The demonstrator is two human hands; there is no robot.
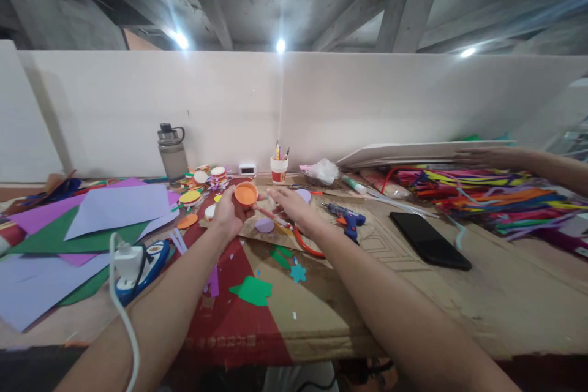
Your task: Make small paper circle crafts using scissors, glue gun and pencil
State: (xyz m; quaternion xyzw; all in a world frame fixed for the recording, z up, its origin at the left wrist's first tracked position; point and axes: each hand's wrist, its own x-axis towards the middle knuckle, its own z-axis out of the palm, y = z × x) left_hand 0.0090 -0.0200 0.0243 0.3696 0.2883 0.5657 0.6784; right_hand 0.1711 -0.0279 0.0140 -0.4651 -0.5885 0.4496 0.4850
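Note:
My left hand (231, 211) is wrapped round a small orange round cup-like piece (247, 194), its open side facing me. Close on its right, my right hand (290, 203) has its fingers stretched toward the piece, slightly blurred; I see nothing held in them. Under and beside that hand runs a curved orange-red strip (307, 246), partly hidden. A lilac paper disc (264, 225) lies below, between the hands. Left of my left hand are several decorated round pieces, one with a yellow top (190, 197), and an orange paper disc (187, 221).
Nearby are a blue glue gun (353, 222), a black phone (429, 239), a pen cup (278, 170) and a bottle (172, 156). Coloured paper sheets (119, 208) and a power strip (151, 263) lie left. Another person's arm (519, 161) reaches over coloured strips (496, 196) at right.

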